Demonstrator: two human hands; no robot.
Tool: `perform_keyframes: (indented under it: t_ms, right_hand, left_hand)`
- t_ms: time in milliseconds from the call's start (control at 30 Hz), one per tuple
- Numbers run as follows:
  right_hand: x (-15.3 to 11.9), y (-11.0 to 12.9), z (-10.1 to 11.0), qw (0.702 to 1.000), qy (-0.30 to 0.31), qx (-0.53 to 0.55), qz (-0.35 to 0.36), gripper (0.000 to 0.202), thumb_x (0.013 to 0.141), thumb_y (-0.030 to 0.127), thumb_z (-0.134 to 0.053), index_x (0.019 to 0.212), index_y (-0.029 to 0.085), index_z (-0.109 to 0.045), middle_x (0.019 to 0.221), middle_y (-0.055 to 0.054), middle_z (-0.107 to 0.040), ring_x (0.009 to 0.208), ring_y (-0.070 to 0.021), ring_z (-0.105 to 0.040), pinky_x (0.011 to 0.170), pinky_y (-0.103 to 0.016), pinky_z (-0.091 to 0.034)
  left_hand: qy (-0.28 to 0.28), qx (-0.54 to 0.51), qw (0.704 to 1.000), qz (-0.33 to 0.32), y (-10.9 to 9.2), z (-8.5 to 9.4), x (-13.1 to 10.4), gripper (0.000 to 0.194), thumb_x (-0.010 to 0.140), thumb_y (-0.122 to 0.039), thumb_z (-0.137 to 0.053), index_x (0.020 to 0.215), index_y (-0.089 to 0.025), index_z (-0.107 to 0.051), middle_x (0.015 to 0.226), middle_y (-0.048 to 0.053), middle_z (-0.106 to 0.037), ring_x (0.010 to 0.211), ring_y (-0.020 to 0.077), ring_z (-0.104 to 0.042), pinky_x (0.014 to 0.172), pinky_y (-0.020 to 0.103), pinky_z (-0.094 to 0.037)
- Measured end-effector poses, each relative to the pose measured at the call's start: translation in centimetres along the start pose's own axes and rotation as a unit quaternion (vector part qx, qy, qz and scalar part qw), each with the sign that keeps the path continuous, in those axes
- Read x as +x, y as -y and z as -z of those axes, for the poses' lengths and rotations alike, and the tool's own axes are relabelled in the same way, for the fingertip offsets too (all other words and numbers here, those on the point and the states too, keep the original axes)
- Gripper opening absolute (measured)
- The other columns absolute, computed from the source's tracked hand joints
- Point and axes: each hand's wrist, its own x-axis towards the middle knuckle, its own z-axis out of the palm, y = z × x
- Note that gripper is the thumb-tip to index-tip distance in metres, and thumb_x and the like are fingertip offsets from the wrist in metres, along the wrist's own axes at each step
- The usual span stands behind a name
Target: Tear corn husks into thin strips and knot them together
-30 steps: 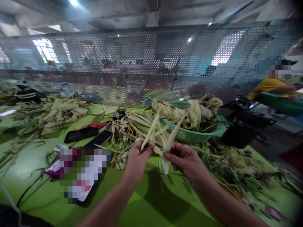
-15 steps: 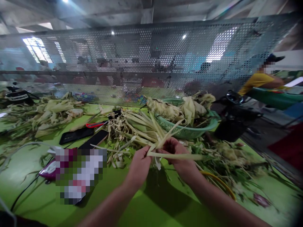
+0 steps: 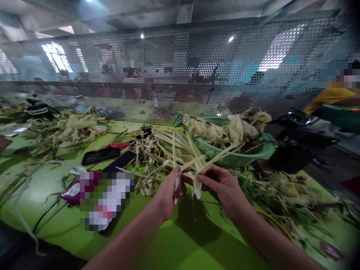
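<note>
Pale corn husk strips [image 3: 197, 162] cross between my two hands over the green table. My left hand [image 3: 171, 189] pinches some of them, one strip rising upright from the fingers and a short end hanging below. With thumb and fingers closed, my right hand [image 3: 221, 182] grips another strip that slants up to the right; its folded end [image 3: 197, 187] hangs down. Just beyond my hands lies a heap of long husk strips and short scraps [image 3: 152, 150]. Behind my right hand stands a green plastic basket [image 3: 236, 159] heaped with husks [image 3: 239, 129].
Phones [image 3: 100, 155], a red cutter [image 3: 120, 144] and a purple packet [image 3: 75, 191] with a cable lie left. Husk piles [image 3: 78, 129] lie far left, green scraps [image 3: 278, 191] right. A perforated metal screen [image 3: 168, 71] stands behind. A person in yellow [image 3: 332, 95] is at far right.
My view has turned slightly left. The strip that lay sideways across my hands now points up from the left hand, and the right hand has turned, gripping a strip slanting up right.
</note>
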Motion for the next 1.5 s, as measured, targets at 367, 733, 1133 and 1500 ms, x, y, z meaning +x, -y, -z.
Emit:
perform_keyframes:
  t_ms: [367, 733, 1133, 1500]
  right_hand:
    - [-1.1, 0.4, -1.5, 0.999, 0.028, -0.033, -0.024, 0.035, 0.063, 0.036, -0.078, 0.09, 0.019, -0.063, 0.068, 0.001, -0.063, 0.059, -0.0128, -0.055, 0.054, -0.025, -0.042]
    - [-1.3, 0.2, -1.4, 0.999, 0.031, -0.029, 0.012, 0.019, 0.07, 0.035, -0.073, 0.075, 0.02, -0.062, 0.072, 0.0, -0.062, 0.069, -0.0169, -0.057, 0.066, -0.031, -0.046]
    - [-0.7, 0.4, -0.8, 0.999, -0.028, -0.028, 0.011, 0.021, 0.067, 0.034, -0.074, 0.074, 0.022, -0.059, 0.072, 0.001, -0.061, 0.068, -0.0149, -0.055, 0.067, -0.028, -0.045]
    - [-0.6, 0.9, 0.0, 0.992, -0.093, -0.06, 0.064, 0.022, 0.069, 0.037, -0.072, 0.078, 0.022, -0.059, 0.072, 0.001, -0.057, 0.065, -0.0141, -0.051, 0.062, -0.028, -0.042]
  left_hand:
    - [0.057, -0.004, 0.996, 0.071, 1.1, -0.9, -0.4, 0.055, 0.081, -0.064, -0.048, 0.089, -0.013, -0.065, 0.056, 0.0, -0.054, 0.048, 0.0083, -0.044, 0.048, 0.02, -0.035]
    - [0.037, -0.041, 0.997, 0.058, 0.9, -0.8, -0.3, 0.033, 0.083, -0.048, -0.057, 0.091, -0.016, -0.063, 0.062, -0.001, -0.059, 0.046, 0.0079, -0.049, 0.044, 0.018, -0.039]
    - [0.031, -0.049, 0.997, 0.059, 0.5, -0.8, -0.4, 0.019, 0.079, -0.027, -0.064, 0.091, -0.013, -0.064, 0.074, 0.003, -0.065, 0.058, 0.0105, -0.058, 0.059, 0.022, -0.048]
    - [0.039, 0.141, 0.989, 0.0, -0.1, -0.1, -1.0, 0.021, 0.071, -0.031, -0.073, 0.077, -0.014, -0.062, 0.067, 0.0, -0.055, 0.055, 0.0065, -0.044, 0.052, 0.019, -0.032]
